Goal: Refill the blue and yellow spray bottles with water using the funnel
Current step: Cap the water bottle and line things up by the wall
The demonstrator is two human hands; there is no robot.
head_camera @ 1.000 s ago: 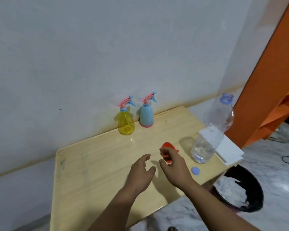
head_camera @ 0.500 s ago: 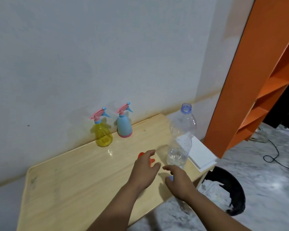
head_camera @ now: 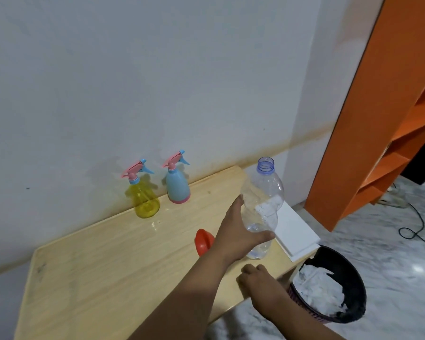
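Note:
A yellow spray bottle (head_camera: 145, 202) and a blue spray bottle (head_camera: 177, 190), both with pink triggers on, stand side by side at the back of the wooden table (head_camera: 108, 266) against the wall. A red funnel (head_camera: 203, 241) lies on the table, partly hidden behind my left wrist. My left hand (head_camera: 236, 231) is wrapped around the lower part of a clear, uncapped water bottle (head_camera: 265, 190) that holds a little water at the bottom. My right hand (head_camera: 258, 280) rests with bent fingers on the table's front right edge; the blue cap that lay there is hidden.
A white pad (head_camera: 295, 231) lies at the table's right edge behind the water bottle. A black bin (head_camera: 349, 278) with crumpled paper stands on the floor right of the table. An orange shelf unit (head_camera: 378, 119) rises on the right, with a cable (head_camera: 415, 224) on the marble floor.
My left hand has moved right from beside the funnel and closed on the water bottle. My right hand left the funnel and went down to where the cap lay. The view shifted right.

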